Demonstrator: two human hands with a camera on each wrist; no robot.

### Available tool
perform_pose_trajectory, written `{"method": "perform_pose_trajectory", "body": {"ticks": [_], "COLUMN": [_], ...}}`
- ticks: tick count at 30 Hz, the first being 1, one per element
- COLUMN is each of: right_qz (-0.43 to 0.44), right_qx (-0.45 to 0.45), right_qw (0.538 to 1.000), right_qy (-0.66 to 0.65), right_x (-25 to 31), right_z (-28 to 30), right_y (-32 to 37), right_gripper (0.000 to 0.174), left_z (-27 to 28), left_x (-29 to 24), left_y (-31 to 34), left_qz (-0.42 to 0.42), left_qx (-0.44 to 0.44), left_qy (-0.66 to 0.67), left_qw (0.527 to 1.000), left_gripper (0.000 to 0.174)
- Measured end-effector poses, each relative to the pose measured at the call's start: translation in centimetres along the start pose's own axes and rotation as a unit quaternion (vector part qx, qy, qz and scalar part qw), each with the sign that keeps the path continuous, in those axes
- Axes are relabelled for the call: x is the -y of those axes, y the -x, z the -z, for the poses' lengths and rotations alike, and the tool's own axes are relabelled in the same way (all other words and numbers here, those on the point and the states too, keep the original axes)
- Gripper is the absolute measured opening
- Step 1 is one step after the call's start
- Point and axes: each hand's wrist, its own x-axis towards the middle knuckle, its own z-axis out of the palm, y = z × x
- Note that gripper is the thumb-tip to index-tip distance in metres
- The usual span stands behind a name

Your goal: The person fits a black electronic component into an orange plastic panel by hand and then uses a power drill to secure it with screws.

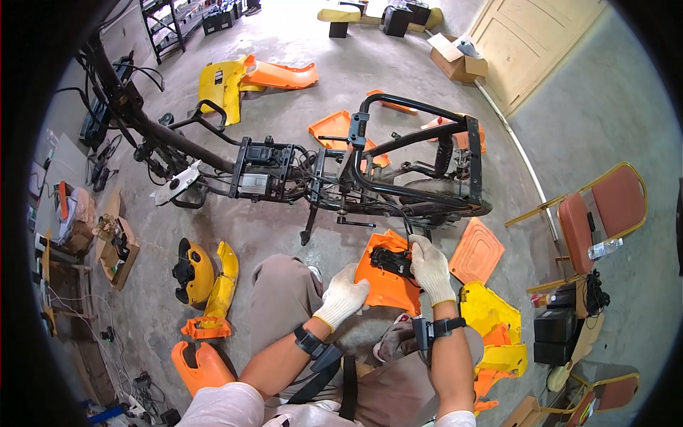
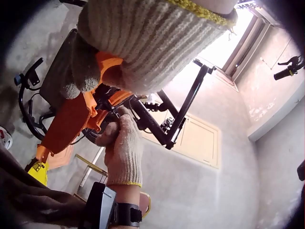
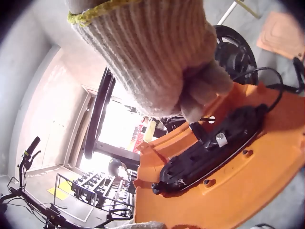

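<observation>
My gloved left hand (image 1: 345,293) grips the left edge of an orange plastic body panel (image 1: 379,290), held above the floor in front of my knees. A long black light housing (image 3: 212,150) is fixed to the panel's inner face, with small screws beside it. At the housing's upper edge, the curled fingers of my gloved right hand (image 1: 432,267) pinch a thin black cable, its held part mostly hidden by the glove. Another stretch of black cable (image 3: 280,78) loops from the housing's end. Just beyond the panel stands the bare black scooter frame (image 1: 420,188).
An orange flat cover (image 1: 478,250) and yellow panels (image 1: 491,313) lie to the right. A yellow headlight shell (image 1: 196,274) and an orange piece (image 1: 201,366) lie left. More orange panels (image 1: 331,128) are behind the frame; a red chair (image 1: 578,228) stands right.
</observation>
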Motion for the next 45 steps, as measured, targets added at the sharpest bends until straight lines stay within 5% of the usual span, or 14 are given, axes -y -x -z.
{"method": "perform_pose_trajectory", "body": {"ticks": [4, 8, 18, 26, 36, 41, 45], "right_qz": [-0.005, 0.097, -0.009, 0.109, 0.053, -0.034, 0.026], "right_qx": [0.019, -0.025, -0.027, -0.071, -0.046, -0.045, -0.078], "right_qw": [0.999, 0.994, 0.999, 0.991, 0.997, 0.996, 0.996], "right_qy": [-0.036, 0.036, -0.021, 0.017, 0.027, -0.067, 0.02], "right_x": [-0.6, -0.1, 1.0, -0.1, 0.4, 0.7, 0.6], "right_z": [0.1, 0.1, -0.2, -0.2, -0.8, -1.0, -0.8], "right_y": [0.1, 0.5, 0.8, 1.1, 0.7, 0.6, 1.0], "right_gripper": [0.034, 0.031, 0.028, 0.028, 0.027, 0.029, 0.03], "left_z": [0.1, 0.0, -0.5, -0.3, -0.3, -0.2, -0.3], "left_x": [-0.4, 0.2, 1.4, 0.5, 0.6, 0.4, 0.4], "left_y": [0.3, 0.5, -0.7, -0.2, 0.0, -0.1, -0.1], "left_qz": [0.002, -0.014, -0.03, -0.023, -0.019, -0.008, 0.003], "left_qx": [-0.005, -0.01, -0.006, 0.016, 0.0, 0.012, 0.023], "left_qy": [-0.014, -0.013, -0.004, 0.004, -0.005, -0.031, -0.028], "left_qw": [1.0, 1.0, 1.0, 1.0, 1.0, 0.999, 0.999], "left_gripper": [0.039, 0.035, 0.037, 0.038, 0.037, 0.041, 0.04]}}
